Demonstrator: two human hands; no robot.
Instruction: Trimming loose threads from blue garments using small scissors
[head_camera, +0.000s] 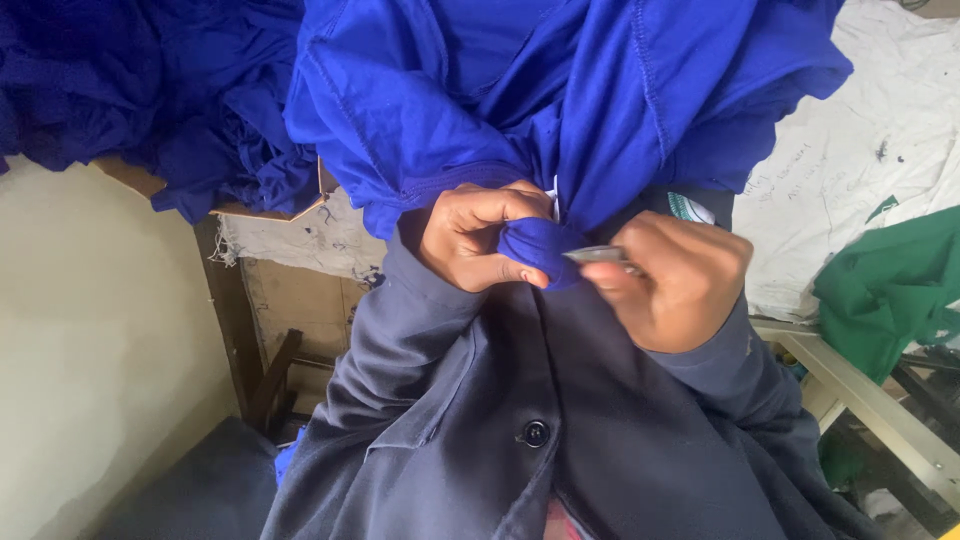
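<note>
Blue garment (560, 90): bunched fold pinched in closed left hand (478, 238), directly left of closed right hand (672, 282) gripping small metal tool (598, 255), tip touching the fold.

Soft even daylight, no glare; mild wide-angle bend at edges (pic slightly soft overall).
</note>
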